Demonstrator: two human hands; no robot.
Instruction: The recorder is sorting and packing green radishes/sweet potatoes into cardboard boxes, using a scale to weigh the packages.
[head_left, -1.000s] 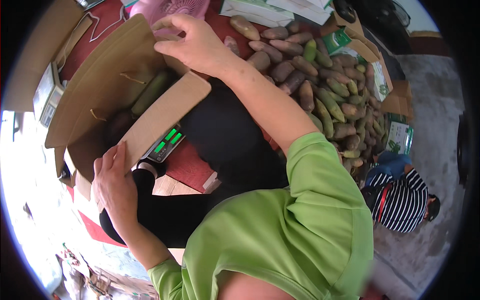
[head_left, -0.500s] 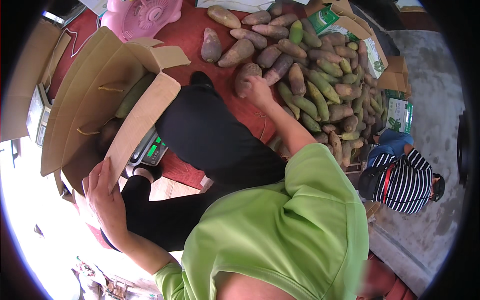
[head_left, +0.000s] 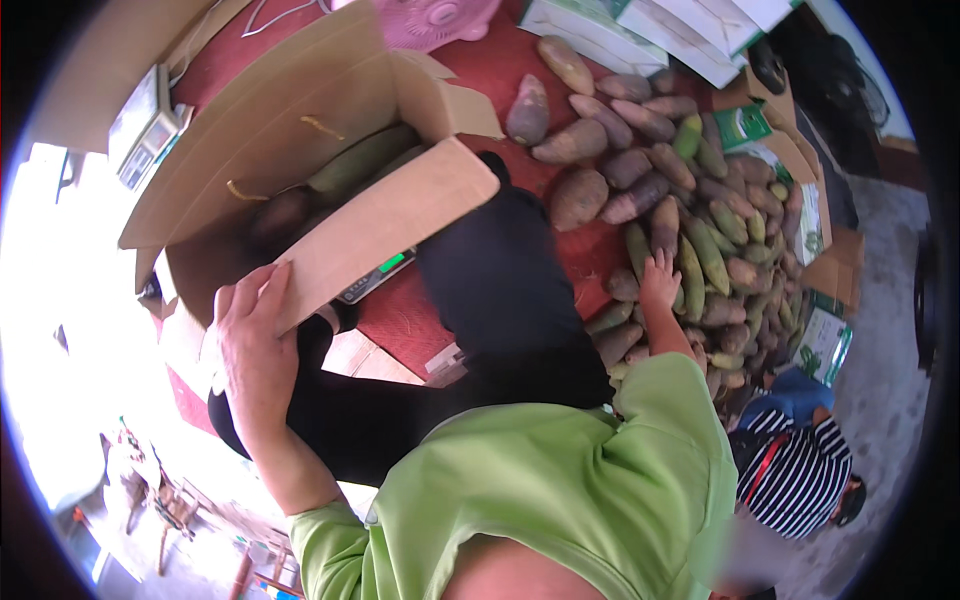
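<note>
My left hand (head_left: 255, 335) grips the edge of a cardboard flap on an open carton (head_left: 390, 225), thumb and fingers closed around it. Inside the carton lie long green roots (head_left: 350, 165) and a darker brown one, partly in shadow. My right hand (head_left: 660, 285) is at the near side of a heap of green and brown root vegetables (head_left: 715, 250). Its fingers are apart and reach the lower end of a brownish-purple root (head_left: 664, 222). A rounder brown root (head_left: 578, 199) lies to the left of that hand. The carton rests on a digital scale (head_left: 375, 278) with a lit green display.
A pink fan (head_left: 435, 22) and white-green printed boxes (head_left: 590, 40) stand at the back. Another scale (head_left: 145, 130) is at the far left. Open cartons (head_left: 835, 265) edge the heap on the right. A person in a striped top (head_left: 800, 475) is at the lower right.
My right hand has left the round brown root and moved right and nearer to another root in the heap. My left hand still holds the flap. The whole view has shifted.
</note>
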